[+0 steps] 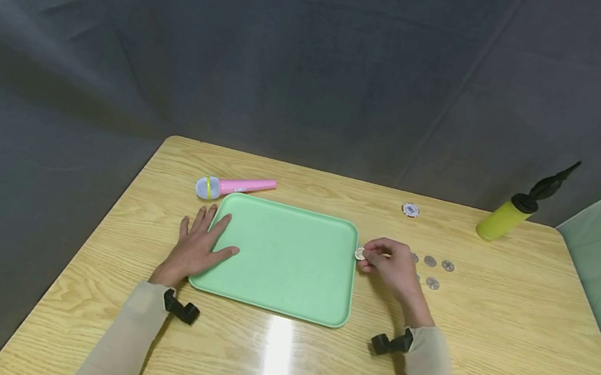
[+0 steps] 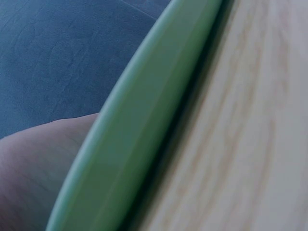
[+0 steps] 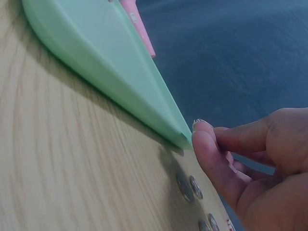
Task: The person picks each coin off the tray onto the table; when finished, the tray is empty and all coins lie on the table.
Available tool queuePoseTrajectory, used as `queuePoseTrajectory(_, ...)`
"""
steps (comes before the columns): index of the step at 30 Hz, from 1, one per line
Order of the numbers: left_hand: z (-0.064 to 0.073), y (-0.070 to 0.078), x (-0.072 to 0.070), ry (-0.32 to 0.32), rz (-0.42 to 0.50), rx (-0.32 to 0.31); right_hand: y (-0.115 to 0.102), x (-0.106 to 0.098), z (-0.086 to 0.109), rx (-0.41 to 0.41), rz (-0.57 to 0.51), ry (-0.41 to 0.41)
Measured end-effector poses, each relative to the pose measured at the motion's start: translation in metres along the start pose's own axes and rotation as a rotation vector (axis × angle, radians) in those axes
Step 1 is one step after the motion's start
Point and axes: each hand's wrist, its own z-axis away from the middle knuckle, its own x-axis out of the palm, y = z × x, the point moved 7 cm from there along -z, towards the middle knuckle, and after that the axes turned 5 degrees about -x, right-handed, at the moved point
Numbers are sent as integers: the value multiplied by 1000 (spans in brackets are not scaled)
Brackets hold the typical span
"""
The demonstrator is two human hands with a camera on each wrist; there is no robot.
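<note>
A shallow green tray (image 1: 282, 261) lies on the wooden table. My left hand (image 1: 197, 248) rests spread over its left edge, the thumb and a finger reaching onto the tray. In the left wrist view only part of that hand (image 2: 43, 168) shows behind the tray's wall (image 2: 130, 125). At the tray's right edge my right hand (image 1: 390, 264) pinches a silver coin (image 1: 360, 253) between thumb and fingers. The right wrist view shows the coin's edge (image 3: 195, 123) at the fingertips. Several more coins (image 1: 432, 282) lie flat on the table to the right, some partly hidden by the right hand.
Behind the tray's left part lies a pink toy microphone (image 1: 237, 187). A white patterned poker chip (image 1: 410, 210) sits near the table's back edge. At the back right stands a yellow-green hand pump (image 1: 504, 218) with a black top. A dark curtain (image 1: 309, 63) hangs behind the table.
</note>
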Motion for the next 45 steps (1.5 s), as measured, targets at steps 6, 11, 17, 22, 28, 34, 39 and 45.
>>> queuePoseTrajectory(6,0,-1,0,13,3,13,4,-12,5,4,-1,30)
queuePoseTrajectory(11,0,-2,1,-2,-2,5,7,-20,9,13,-27,34)
queuePoseTrajectory(17,-1,-3,1,-6,-7,2,10,-30,15,27,-32,39)
queuePoseTrajectory(22,0,-3,1,7,-8,2,13,-41,19,32,-40,56)
queuePoseTrajectory(28,0,-1,0,11,-5,0,19,-54,23,31,-42,57)
queuePoseTrajectory(34,-1,-1,1,8,-12,-1,22,-67,30,43,-54,70)
queuePoseTrajectory(39,-1,-1,0,8,-11,-5,29,-78,36,68,-67,86)
queuePoseTrajectory(45,-1,-1,0,10,-7,-6,35,-92,42,74,-70,110)
